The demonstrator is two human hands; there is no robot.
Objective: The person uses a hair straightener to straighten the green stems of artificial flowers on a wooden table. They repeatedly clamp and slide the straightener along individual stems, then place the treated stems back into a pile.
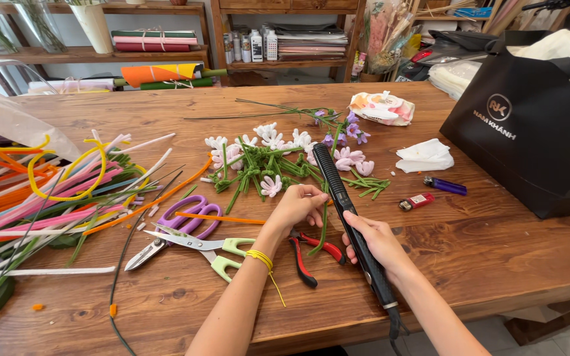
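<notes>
A green stem (323,227) stands near the frame's centre, pinched at its top by the left hand (296,207) and running down beside the black hair straightener (353,224). The right hand (376,240) grips that straightener. Red pliers (308,254) lie under the left wrist, scissors (186,240) to their left, pipe-cleaner flowers (272,161) above.

The desk (483,250) was varnished wood with a visible grain. The hair straightener (344,198) looked matt black plastic. Scissors (166,240) had shiny metal blades. Pipe cleaners (47,191) were fuzzy; the black bag (529,125) was matt paper.
</notes>
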